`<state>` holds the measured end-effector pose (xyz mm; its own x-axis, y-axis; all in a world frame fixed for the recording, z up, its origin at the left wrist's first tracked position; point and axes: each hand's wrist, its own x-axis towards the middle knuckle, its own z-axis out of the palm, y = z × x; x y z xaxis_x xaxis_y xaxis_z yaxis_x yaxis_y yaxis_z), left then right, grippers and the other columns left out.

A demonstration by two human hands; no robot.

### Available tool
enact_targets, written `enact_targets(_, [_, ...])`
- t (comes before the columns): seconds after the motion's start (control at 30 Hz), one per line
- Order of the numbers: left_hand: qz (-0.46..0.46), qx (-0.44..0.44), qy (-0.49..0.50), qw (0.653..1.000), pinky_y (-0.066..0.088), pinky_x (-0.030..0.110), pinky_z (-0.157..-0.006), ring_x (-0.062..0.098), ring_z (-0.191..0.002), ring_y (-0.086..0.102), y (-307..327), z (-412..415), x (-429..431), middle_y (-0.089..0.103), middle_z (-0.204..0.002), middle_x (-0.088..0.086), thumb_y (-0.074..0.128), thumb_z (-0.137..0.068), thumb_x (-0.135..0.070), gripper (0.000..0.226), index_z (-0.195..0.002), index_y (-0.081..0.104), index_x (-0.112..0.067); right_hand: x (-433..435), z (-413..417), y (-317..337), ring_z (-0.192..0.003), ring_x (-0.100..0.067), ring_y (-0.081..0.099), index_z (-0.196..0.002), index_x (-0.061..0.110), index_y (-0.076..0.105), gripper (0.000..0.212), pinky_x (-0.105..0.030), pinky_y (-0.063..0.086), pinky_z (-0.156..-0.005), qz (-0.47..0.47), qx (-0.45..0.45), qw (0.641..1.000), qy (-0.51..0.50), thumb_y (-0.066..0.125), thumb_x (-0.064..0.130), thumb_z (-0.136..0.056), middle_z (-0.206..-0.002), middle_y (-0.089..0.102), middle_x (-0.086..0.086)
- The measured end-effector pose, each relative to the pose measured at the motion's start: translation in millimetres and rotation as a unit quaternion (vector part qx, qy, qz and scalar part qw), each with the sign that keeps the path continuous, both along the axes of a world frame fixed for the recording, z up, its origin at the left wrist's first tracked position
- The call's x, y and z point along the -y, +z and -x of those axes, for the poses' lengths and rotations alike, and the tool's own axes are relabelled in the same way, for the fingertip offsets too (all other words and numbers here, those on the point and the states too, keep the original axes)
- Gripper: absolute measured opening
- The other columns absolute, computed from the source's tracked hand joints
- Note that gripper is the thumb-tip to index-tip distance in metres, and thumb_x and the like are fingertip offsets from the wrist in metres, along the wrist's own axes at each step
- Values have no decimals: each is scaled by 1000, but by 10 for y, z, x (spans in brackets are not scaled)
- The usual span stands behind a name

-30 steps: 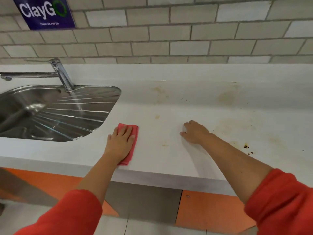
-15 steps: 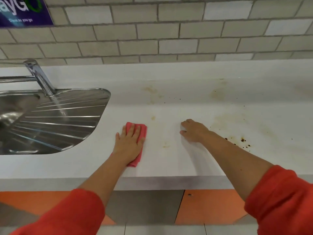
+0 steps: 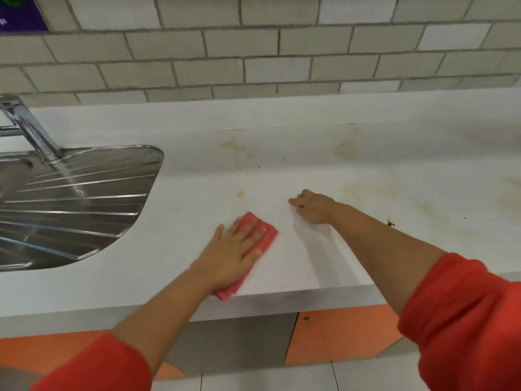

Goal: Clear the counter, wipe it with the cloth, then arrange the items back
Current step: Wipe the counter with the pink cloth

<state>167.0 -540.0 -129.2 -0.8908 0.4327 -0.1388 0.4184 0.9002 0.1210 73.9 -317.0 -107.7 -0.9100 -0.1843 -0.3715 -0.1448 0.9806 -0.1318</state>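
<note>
A folded pink cloth (image 3: 269, 232) lies on the white counter (image 3: 174, 249) near its front edge. My left hand (image 3: 234, 249) presses flat on the cloth with straight fingers and covers most of it. My right hand (image 3: 311, 206) rests on the counter a little further back and to the right, fingers loosely curled, holding nothing. Yellowish stains (image 3: 355, 193) and dark specks (image 3: 390, 223) mark the counter to the right of my right hand.
A steel sink drainboard (image 3: 79, 201) is set into the counter at the left, with a chrome tap (image 3: 31, 131) behind it. A grey tiled wall (image 3: 253, 52) rises behind the counter. Orange and grey cabinet fronts (image 3: 338, 334) show below the front edge.
My left hand has slid the cloth to the right, away from the sink, and turned it slightly. My right hand has stayed resting on the counter.
</note>
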Motion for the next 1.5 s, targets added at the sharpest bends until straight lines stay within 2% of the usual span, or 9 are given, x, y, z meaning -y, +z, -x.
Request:
enact_targets(0.17, [9, -1, 176, 984, -5, 49, -116, 31, -145, -13, -42, 521, -350, -10, -158, 5, 11, -100, -44, 58, -150, -3, -20, -8, 31, 23, -136, -29, 30, -149, 23, 23, 49, -33, 28, -109, 18, 18, 1000, 0, 23, 12, -101, -149, 23, -7])
enact_targets(0.33, [-6, -13, 74, 997, -12, 45, -115, 29, -143, -19, -85, 81, -933, -15, -157, 5, 8, -99, -45, 58, -149, -11, -22, 18, 95, 143, -136, -30, 31, -148, 22, 26, 47, -32, 26, -112, 6, 23, 1000, -1, 22, 13, -102, -149, 25, -12])
enact_targets(0.53, [-43, -9, -37, 998, -15, 39, -115, 14, -143, -22, -62, -356, -594, -17, -156, -9, 11, -99, -48, 53, -148, -5, -35, -5, 53, 99, -137, -30, 31, -147, 24, 27, 50, -41, 27, -113, 7, 11, 1000, 6, 22, 9, -100, -149, 26, -8])
enact_targets(0.8, [-8, 1, 174, 985, -7, 48, -116, 29, -145, -15, -79, 422, -562, -12, -158, 5, 9, -99, -43, 57, -150, -5, -21, -18, -22, 43, -139, -27, 29, -147, 27, 27, 54, -44, 23, -114, 18, 2, 1000, 2, 23, 7, -97, -151, 24, -2])
enact_targets(0.93, [2, -9, 108, 994, -11, 46, -115, 29, -143, -21, -61, 151, -928, -18, -156, 5, 6, -99, -44, 57, -148, -14, -22, -44, 39, 78, -132, -27, 37, -146, 25, 30, 57, -42, 31, -109, 25, -7, 999, 20, 29, 2, -95, -144, 32, -5])
enact_targets(1.07, [-30, -10, 51, 998, -16, 39, -113, 16, -138, -29, -84, -218, -787, -21, -155, -5, 6, -94, -51, 60, -147, -11, -30, -77, 93, 116, -124, -28, 42, -141, 19, 41, 56, -35, 39, -100, 28, -22, 998, 50, 31, -5, -91, -133, 41, -8])
enact_targets(1.17, [-28, -17, 119, 992, -10, 42, -115, 18, -144, -19, -99, 28, -546, -16, -157, -5, 12, -98, -48, 57, -148, -8, -30, -93, 163, 142, -113, -28, 44, -113, 18, 57, 40, -28, 41, -85, 35, -48, 998, 35, 34, -5, -89, -112, 45, -3])
enact_targets(1.3, [-17, -28, 272, 962, 0, 49, -117, 28, -146, -8, -98, 680, -246, -6, -159, 5, 15, -99, -44, 58, -151, 0, -21, -86, 198, 145, -123, -27, 40, -133, 9, 43, 44, -36, 36, -99, -86, -75, 993, 17, 38, 1, -90, -136, 35, -8])
enact_targets(1.5, [-10, 3, 368, 930, -2, 54, -115, 36, -144, -9, -33, 1382, -451, -6, -158, 9, 12, -100, -43, 58, -151, 1, -17, -70, 185, -11, -118, -26, 41, -131, 2, 43, 42, -34, 36, -94, -128, -125, 981, 79, 32, 0, -90, -135, 36, -7])
